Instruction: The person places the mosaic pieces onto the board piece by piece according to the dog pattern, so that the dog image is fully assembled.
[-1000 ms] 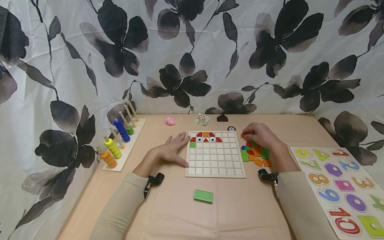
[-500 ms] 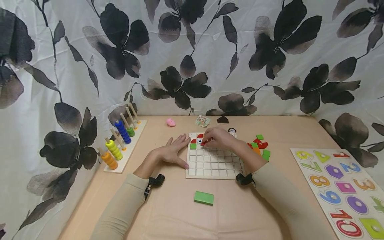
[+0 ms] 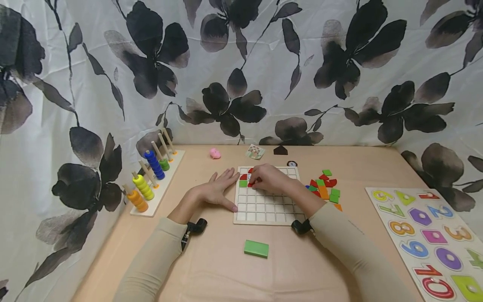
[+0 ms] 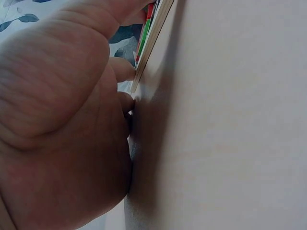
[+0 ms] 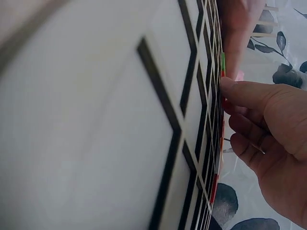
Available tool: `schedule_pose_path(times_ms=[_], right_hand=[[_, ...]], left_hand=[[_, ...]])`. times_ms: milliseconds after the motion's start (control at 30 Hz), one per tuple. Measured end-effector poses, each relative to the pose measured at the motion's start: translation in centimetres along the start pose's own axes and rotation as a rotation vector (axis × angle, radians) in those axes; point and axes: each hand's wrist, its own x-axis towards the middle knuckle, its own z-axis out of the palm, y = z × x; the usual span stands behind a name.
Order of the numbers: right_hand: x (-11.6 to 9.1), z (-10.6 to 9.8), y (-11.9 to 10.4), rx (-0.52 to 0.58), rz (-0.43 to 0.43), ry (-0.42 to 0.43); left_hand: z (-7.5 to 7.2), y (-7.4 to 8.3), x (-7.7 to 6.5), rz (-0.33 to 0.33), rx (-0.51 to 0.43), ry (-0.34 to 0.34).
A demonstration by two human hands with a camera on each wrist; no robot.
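Observation:
A pale wooden grid board (image 3: 264, 217) lies on the table, with a green square tile (image 3: 243, 183) and a red curved tile (image 3: 243, 177) set in its upper left cells. My left hand (image 3: 215, 195) rests beside the board with fingers spread, thumb and fingers touching its left edge. Over the upper rows, my right hand (image 3: 272, 179) pinches a small red tile (image 3: 250, 184) at a cell right of the green one. That hand hides most of the top tiles. In the right wrist view, thumb and forefinger meet at the board's surface.
A loose pile of red, green and orange tiles (image 3: 323, 191) lies right of the board. A green block (image 3: 256, 248) sits in front. At left stands a peg stacker (image 3: 151, 205) with coloured rings; at right, a number puzzle board (image 3: 405, 241). A pink piece (image 3: 215, 153) lies behind.
My right hand has moved left from the tile pile onto the board, bringing a red tile; in the last half second it shifted slightly further left. My left hand stays at the board's edge.

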Motion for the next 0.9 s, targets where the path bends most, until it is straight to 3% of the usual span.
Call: schedule_pose_path(times_ms=[333,467,633,900], right_hand=[[-0.2,0.1,0.0,-0.020,-0.009,0.006],[-1.0,-0.8,-0.1,0.032,0.007,0.045],[-3.8,-3.7,0.2,0.122,0.098,0.159],[-9.8,-7.9,3.5,0.161,0.311,0.337]], left_hand=[[0.1,-0.1,0.1,-0.002,-0.007,0.006],[0.1,-0.1,0.2,-0.004,-0.006,0.006],[0.1,0.0,0.3,0.001,0.009,0.016],[0.1,0.0,0.2,-0.002,0.008,0.012]])
